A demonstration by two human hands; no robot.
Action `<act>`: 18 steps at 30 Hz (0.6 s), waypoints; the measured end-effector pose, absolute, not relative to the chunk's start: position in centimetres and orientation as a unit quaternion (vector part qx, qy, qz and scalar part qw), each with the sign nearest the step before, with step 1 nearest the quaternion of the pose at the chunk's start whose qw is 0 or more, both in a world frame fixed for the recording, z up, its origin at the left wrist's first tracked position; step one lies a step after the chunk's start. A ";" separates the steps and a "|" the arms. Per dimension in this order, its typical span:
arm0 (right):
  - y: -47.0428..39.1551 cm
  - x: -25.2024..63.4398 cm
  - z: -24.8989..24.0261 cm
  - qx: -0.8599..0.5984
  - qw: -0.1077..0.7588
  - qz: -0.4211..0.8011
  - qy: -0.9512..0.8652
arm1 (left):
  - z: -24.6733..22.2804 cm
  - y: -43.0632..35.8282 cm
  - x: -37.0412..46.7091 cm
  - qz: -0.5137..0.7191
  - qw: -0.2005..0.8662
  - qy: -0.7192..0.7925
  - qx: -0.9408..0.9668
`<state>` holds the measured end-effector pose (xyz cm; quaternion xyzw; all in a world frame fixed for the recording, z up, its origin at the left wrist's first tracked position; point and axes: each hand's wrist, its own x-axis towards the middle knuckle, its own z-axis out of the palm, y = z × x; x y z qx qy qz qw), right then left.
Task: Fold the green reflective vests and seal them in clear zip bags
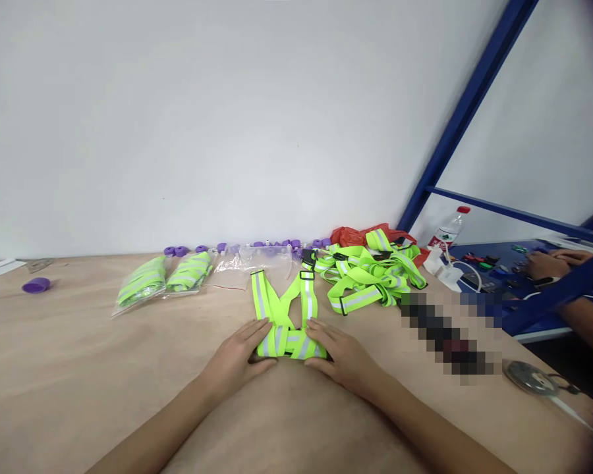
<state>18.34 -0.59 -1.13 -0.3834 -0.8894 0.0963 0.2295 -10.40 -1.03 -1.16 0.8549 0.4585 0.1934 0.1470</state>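
A neon-yellow reflective strap harness (287, 342) lies on the table in front of me, its lower part folded into a flat bundle and two straps with black buckles reaching away. My left hand (237, 352) grips the bundle's left end between thumb and fingers. At the right end my right hand (343, 352) holds it the same way. Clear plastic bags (254, 263) lie just beyond the harness. A tangled pile of similar straps (370, 273) is at the back right. Two bagged harnesses (143, 282) sit at the back left.
Purple caps (180, 251) line the wall, and a purple cup (36, 285) lies far left. A red bag (348, 236), a bottle (447, 230) and a round dark object (531, 377) are on the right. Beyond a blue frame (464, 112), another person's hands (548, 265) show.
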 end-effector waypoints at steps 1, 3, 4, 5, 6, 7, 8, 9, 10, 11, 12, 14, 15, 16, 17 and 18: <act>-0.6 18.4 -1.1 -0.386 0.228 0.098 -0.889 | -1.1 -1.0 -10.4 0.191 0.148 0.460 0.855; -0.6 18.5 -1.0 -0.390 0.226 0.105 -0.886 | -0.9 -0.8 -10.2 0.191 0.150 0.457 0.855; -0.7 18.5 -1.0 -0.392 0.226 0.109 -0.885 | -0.8 -0.8 -10.2 0.192 0.153 0.455 0.856; -0.7 18.6 -0.9 -0.393 0.228 0.113 -0.884 | -0.6 -0.7 -10.1 0.195 0.156 0.454 0.855; -0.7 18.7 -0.9 -0.394 0.231 0.117 -0.882 | -0.5 -0.7 -10.0 0.199 0.159 0.454 0.854; -0.7 18.8 -0.9 -0.397 0.236 0.120 -0.879 | -0.3 -0.8 -10.0 0.204 0.162 0.455 0.852; -0.6 18.8 -0.9 -0.400 0.242 0.124 -0.875 | -0.1 -0.8 -9.9 0.210 0.167 0.456 0.849; -0.6 18.9 -1.0 -0.404 0.248 0.128 -0.871 | 0.1 -0.9 -9.8 0.215 0.174 0.460 0.843; -0.6 18.9 -1.0 -0.407 0.255 0.133 -0.867 | 0.2 -1.0 -9.8 0.218 0.184 0.468 0.836; -0.5 18.9 -1.0 -0.407 0.263 0.137 -0.864 | 0.4 -1.0 -9.7 0.219 0.195 0.478 0.828; -0.5 18.8 -1.0 -0.406 0.271 0.142 -0.861 | 0.6 -1.1 -9.6 0.217 0.207 0.489 0.819; -0.3 18.7 -0.9 -0.403 0.284 0.150 -0.857 | 0.8 -1.2 -9.4 0.213 0.226 0.507 0.804; -0.3 18.7 -0.8 -0.402 0.289 0.154 -0.855 | 0.9 -1.2 -9.4 0.212 0.231 0.511 0.800; -0.2 18.7 -0.7 -0.402 0.293 0.158 -0.853 | 1.0 -1.2 -9.3 0.214 0.235 0.512 0.798; -0.1 18.7 -0.7 -0.404 0.295 0.161 -0.851 | 1.0 -1.2 -9.3 0.217 0.236 0.510 0.798; -0.1 18.7 -0.6 -0.407 0.297 0.163 -0.848 | 1.0 -1.1 -9.3 0.221 0.238 0.507 0.799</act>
